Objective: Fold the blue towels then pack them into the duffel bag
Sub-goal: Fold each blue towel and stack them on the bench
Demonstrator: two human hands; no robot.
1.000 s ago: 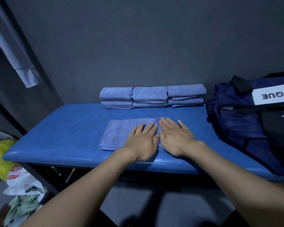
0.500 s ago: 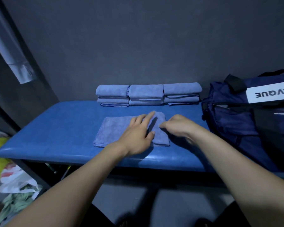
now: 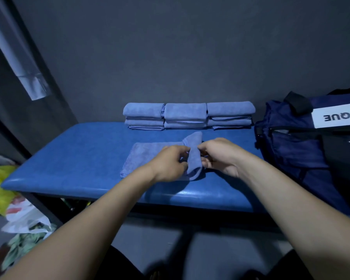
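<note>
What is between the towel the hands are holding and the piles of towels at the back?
Just bare blue table. The head view shows nothing lying between the held towel and the folded stacks by the wall.

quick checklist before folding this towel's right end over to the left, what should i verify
1. Both hands hold the raised end: ok. The left hand and right hand each pinch the lifted right edge of the towel.
2. Rest of the towel lies flat on the blue table: ok, its left part looks smooth.
3. Landing area free: ok, nothing lies on the towel's left part.
4. Clear of the folded towel stacks: ok, they sit apart by the wall.
5. Corners aligned under the fingers: cannot tell, the hands hide them.
6. Duffel bag open for packing: cannot tell.
</note>
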